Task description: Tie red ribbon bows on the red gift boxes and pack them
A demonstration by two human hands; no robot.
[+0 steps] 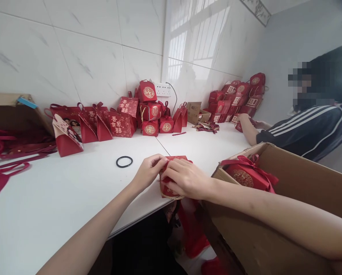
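A small red box [165, 191] with gold print and a gold cord stands near the front edge of the white table [73, 198]. My left hand [149, 170] pinches the box's upper left edge between thumb and fingers. Across its top and front lies my right hand [188, 177], with fingers bent over the box and hiding much of it. The cord hangs along the lower front edge of the box.
A black ring [124, 162] lies left of my hands. Red gift boxes [121, 124] line the wall. An open carton [302, 172] holding a red box is at right. Ribbons [4, 177] lie at far left. Another person [311, 122] handles a red box at the back right.
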